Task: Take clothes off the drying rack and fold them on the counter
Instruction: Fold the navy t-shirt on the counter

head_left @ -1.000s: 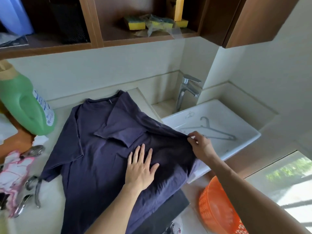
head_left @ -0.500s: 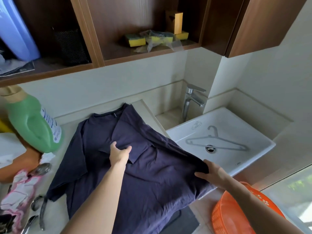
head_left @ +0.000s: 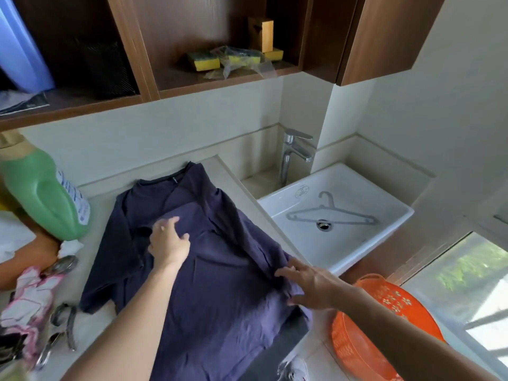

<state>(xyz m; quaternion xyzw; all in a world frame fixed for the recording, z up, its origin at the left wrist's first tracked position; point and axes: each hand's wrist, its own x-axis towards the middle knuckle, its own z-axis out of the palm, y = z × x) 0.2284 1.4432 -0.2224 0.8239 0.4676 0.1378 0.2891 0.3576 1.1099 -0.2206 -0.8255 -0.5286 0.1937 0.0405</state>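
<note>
1. Writing: the green bottle (head_left: 41, 193) carries a white label with blue print, too blurred to read. The sink (head_left: 384, 243) has a round maker's stamp on its far rim, and the T-shirt (head_left: 220, 284) has a small tag inside the collar. Neither can be read.
2. One navy T-shirt lies flat on the bench (head_left: 93, 347), collar towards the far edge and right side along the edge that meets the sink. One sleeve is folded in over the chest.
3. Two hands, apart. The left hand (head_left: 169, 244) rests on the folded sleeve with its fingers bent. Blur hides whether it grips or only presses.
4. The right hand (head_left: 308, 284) lies on the shirt's right edge near the sink corner, fingers straight and spread.
5. One grey hanger (head_left: 330, 213) lies in the sink, and one tap (head_left: 291, 155) stands behind it.
6. One green bottle leans at the bench's left end.
7. Three yellow sponges (head_left: 203, 61) sit on the shelf (head_left: 220, 81) above.
8. One orange basket (head_left: 371, 339) sits below the bench's right end.
</note>
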